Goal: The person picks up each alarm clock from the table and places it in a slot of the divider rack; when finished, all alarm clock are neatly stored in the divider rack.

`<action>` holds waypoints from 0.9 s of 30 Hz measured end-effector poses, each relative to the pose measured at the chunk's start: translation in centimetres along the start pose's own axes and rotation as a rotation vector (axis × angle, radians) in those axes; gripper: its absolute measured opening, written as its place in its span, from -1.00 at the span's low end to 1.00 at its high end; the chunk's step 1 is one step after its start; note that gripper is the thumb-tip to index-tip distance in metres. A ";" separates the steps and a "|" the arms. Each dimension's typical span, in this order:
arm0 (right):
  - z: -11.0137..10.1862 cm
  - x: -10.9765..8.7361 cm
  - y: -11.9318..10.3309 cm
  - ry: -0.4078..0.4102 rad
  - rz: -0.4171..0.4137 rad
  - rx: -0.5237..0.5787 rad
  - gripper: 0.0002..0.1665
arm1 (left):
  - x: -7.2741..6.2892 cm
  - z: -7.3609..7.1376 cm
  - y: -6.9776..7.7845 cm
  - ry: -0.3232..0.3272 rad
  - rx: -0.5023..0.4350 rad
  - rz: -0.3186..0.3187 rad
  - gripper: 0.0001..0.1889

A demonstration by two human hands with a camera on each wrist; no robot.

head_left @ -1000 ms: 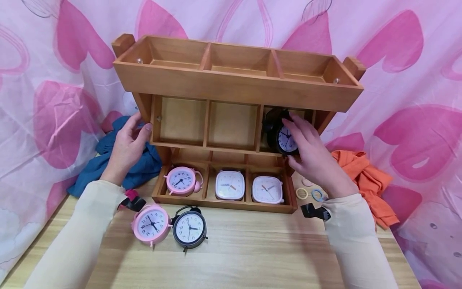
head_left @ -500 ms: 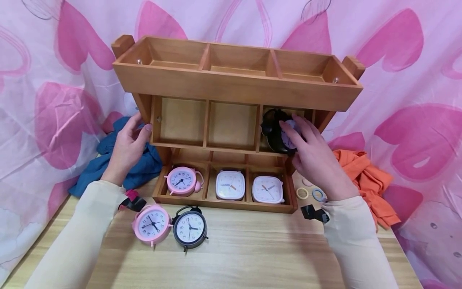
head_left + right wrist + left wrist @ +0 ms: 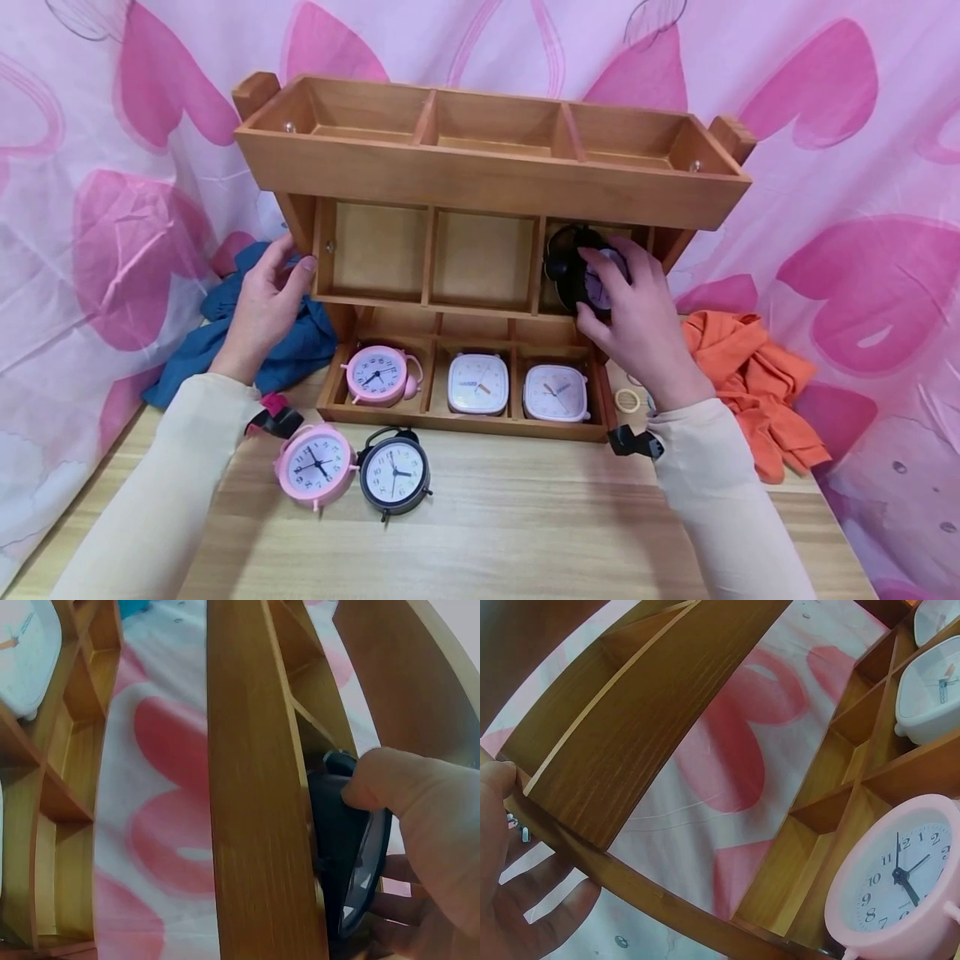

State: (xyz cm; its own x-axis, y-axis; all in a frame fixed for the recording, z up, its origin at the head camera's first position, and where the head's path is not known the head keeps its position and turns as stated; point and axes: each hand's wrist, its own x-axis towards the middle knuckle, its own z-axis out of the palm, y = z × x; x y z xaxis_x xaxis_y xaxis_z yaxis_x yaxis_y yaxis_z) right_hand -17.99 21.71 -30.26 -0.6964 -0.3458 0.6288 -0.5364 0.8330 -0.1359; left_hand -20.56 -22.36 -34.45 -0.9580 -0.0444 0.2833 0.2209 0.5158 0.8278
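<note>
A three-tier wooden shelf (image 3: 487, 179), each tier split into three compartments, stands on the table. My left hand (image 3: 264, 304) grips its left side panel, thumb in front and fingers behind, as the left wrist view shows. In the right compartment of the middle tier sits a black twin-bell alarm clock (image 3: 564, 279), bells toward the left. My right hand (image 3: 639, 321) holds this clock, its fingers covering part of the face. In the right wrist view the thumb presses the black case (image 3: 337, 825), which is tilted behind the tier's wooden front.
The bottom tier holds a pink alarm clock (image 3: 377, 375) and two white square clocks (image 3: 477, 383). In front lie another pink clock (image 3: 313, 465) and a black one (image 3: 394, 473). Blue cloth (image 3: 225, 350) is at left, orange cloth (image 3: 750, 383) and a yellow ring (image 3: 627, 401) at right.
The black clock has shifted further into the right compartment, its face turning away. My right hand has shifted slightly left, with its fingers moved over the clock. The left hand stays put.
</note>
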 end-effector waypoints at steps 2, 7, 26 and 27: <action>0.1 0.1 -0.1 0.002 0.004 -0.013 -0.34 | 0.0 0.0 0.0 0.003 0.000 0.001 -0.41; 0.2 -0.1 -0.2 -0.009 0.023 0.013 -0.33 | 0.0 0.0 0.0 0.001 0.003 0.000 -0.41; -1.1 -3.1 -3.8 0.184 -0.012 0.254 -0.28 | -0.2 0.1 0.2 0.008 -0.012 0.018 -0.42; -1.0 -3.3 -4.4 0.180 -0.023 0.274 -0.28 | -0.1 0.1 0.2 0.009 -0.012 0.019 -0.42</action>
State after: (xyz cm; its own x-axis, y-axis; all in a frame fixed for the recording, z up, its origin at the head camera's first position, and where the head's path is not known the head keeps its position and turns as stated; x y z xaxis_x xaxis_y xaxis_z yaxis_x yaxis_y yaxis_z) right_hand -12.83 19.61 -30.94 -0.6002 -0.2613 0.7559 -0.6763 0.6704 -0.3053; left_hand -20.39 -22.23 -34.37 -0.9520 -0.0424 0.3032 0.2412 0.5061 0.8281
